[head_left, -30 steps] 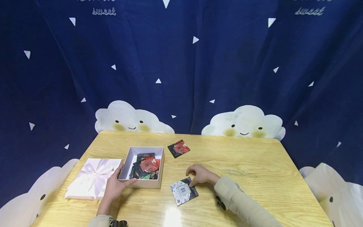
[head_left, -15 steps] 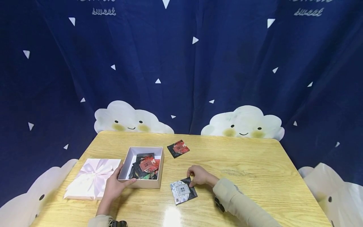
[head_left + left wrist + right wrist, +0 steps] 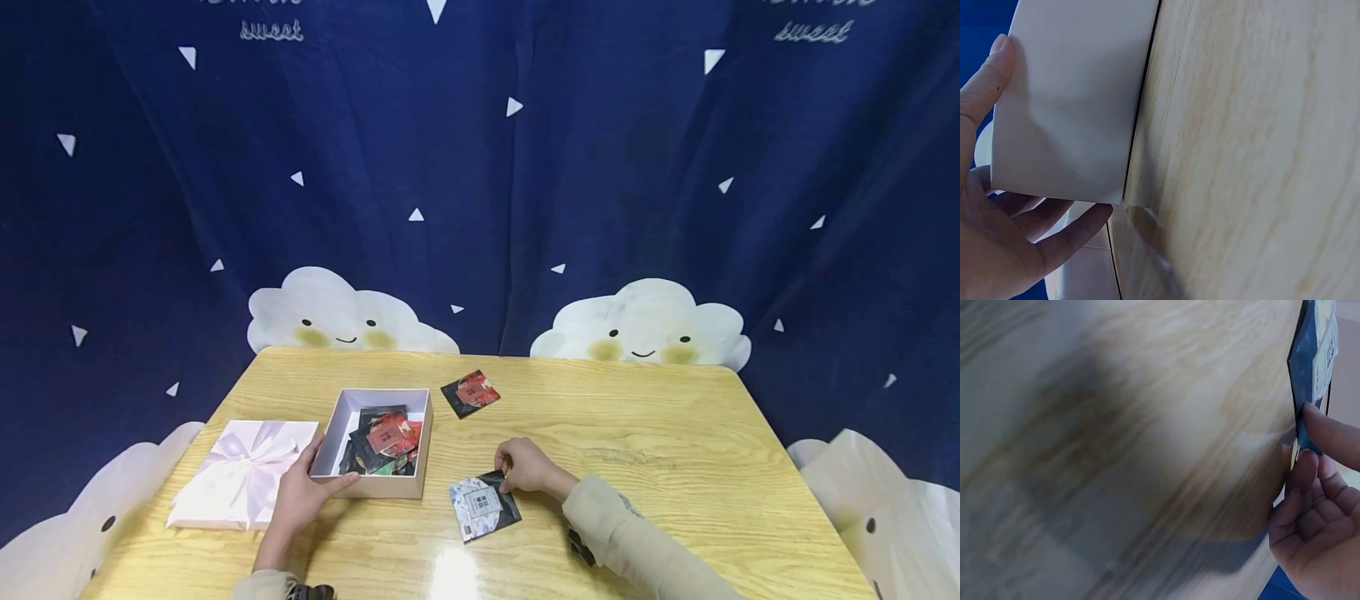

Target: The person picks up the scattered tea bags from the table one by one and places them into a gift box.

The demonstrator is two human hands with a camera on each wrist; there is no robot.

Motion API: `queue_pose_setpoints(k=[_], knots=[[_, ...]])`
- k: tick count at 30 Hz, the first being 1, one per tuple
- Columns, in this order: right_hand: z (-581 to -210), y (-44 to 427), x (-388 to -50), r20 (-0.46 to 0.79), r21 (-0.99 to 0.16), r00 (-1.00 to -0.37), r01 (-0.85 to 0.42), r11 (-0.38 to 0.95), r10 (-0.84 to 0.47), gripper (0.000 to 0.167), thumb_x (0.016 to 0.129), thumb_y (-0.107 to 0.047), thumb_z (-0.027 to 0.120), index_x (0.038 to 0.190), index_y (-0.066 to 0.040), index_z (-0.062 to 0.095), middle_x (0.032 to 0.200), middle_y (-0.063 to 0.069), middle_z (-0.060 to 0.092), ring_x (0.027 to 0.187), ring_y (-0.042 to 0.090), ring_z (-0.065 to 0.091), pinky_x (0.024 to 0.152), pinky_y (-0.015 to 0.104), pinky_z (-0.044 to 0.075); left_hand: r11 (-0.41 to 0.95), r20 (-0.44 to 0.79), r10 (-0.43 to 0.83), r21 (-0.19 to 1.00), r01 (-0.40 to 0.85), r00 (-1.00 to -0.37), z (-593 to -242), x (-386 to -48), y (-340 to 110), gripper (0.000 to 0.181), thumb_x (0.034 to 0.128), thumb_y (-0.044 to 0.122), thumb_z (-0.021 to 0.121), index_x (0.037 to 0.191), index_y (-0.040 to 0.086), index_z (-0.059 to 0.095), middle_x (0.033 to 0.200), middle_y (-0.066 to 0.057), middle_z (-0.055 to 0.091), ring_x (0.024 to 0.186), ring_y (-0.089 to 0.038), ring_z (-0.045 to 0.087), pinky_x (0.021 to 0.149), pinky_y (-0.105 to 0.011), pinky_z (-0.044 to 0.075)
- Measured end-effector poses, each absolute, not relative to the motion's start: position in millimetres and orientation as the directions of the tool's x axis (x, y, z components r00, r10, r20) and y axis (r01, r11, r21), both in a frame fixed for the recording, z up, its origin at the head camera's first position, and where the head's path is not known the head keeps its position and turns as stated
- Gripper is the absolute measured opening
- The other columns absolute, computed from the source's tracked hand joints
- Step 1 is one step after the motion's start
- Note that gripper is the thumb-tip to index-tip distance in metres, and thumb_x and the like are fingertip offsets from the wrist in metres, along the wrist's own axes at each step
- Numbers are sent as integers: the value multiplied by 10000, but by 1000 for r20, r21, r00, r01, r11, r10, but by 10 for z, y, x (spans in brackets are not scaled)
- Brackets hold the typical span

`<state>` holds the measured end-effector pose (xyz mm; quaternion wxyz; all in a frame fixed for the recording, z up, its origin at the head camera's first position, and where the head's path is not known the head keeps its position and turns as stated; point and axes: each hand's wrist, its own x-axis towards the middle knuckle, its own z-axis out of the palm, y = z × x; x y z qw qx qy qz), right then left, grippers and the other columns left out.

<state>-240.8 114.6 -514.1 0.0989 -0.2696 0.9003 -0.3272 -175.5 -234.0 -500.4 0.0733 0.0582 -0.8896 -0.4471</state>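
Observation:
My left hand [image 3: 300,492] holds the front left corner of an open pale pink box [image 3: 384,486]. Its thumb lies along the front rim, and the left wrist view shows the fingers against the box's side [image 3: 1072,106]. Several black, red and green sachets [image 3: 386,437] lie jumbled inside. To the right of the box, my right hand [image 3: 528,467] pinches the far right corner of a flat black and white sachet [image 3: 480,504]. In the right wrist view the thumb presses on the face of this sachet [image 3: 1304,381], with fingertips behind it.
A white lid [image 3: 243,475] with a pale ribbon bow lies left of the box. Behind and right of the box is a black and red sachet [image 3: 471,393]. The wooden table [image 3: 637,433] ends at a dark blue curtain [image 3: 480,167] with clouds.
The right hand's fingers have drawn slightly closer together at the sachet's corner. The left hand and the box stay where they were.

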Motion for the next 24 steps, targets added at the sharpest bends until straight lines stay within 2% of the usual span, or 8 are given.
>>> queue_pose_setpoints(k=[9,16,19,21,24], knots=[[-5134,1147,-2365,35,-650,-830,-442,618,-557,177,606,47,752,680,-41,618,558,-85,485,540,25,419,539,199,380,597,86,-173,802,-35,-981,-4985,-1744,-2328,951,656,259,820,1372,-81,293,1320,-337,367,1184,-471,388,994,-530,301],[-5150,1193,-2352,54,-733,-843,-398,552,-535,112,690,53,699,645,-10,620,543,-47,533,455,26,447,423,181,393,601,99,-173,799,-26,-980,-5012,-1741,-2326,939,652,268,823,1359,-84,317,1297,-341,395,1169,-467,409,979,-531,323],[-5124,1233,-2369,17,-807,-851,-322,495,-524,39,732,51,676,715,37,644,559,47,594,447,139,538,423,247,450,601,102,-173,799,-23,-980,-5013,-1746,-2329,943,652,273,823,1361,-84,313,1299,-340,394,1174,-465,405,982,-531,320],[-5091,1260,-2381,-19,-863,-856,-247,440,-517,24,751,53,656,760,74,648,559,102,606,449,175,560,420,283,469,601,103,-172,799,-21,-980,-5013,-1749,-2331,944,653,272,823,1362,-84,312,1301,-340,392,1175,-464,404,982,-530,320],[-5042,1297,-2406,-66,-929,-864,-130,347,-499,73,763,61,635,813,114,643,539,112,594,444,182,568,446,307,497,599,108,-170,801,-16,-980,-5009,-1754,-2336,943,654,269,823,1362,-86,310,1302,-341,390,1176,-463,404,984,-529,319]])
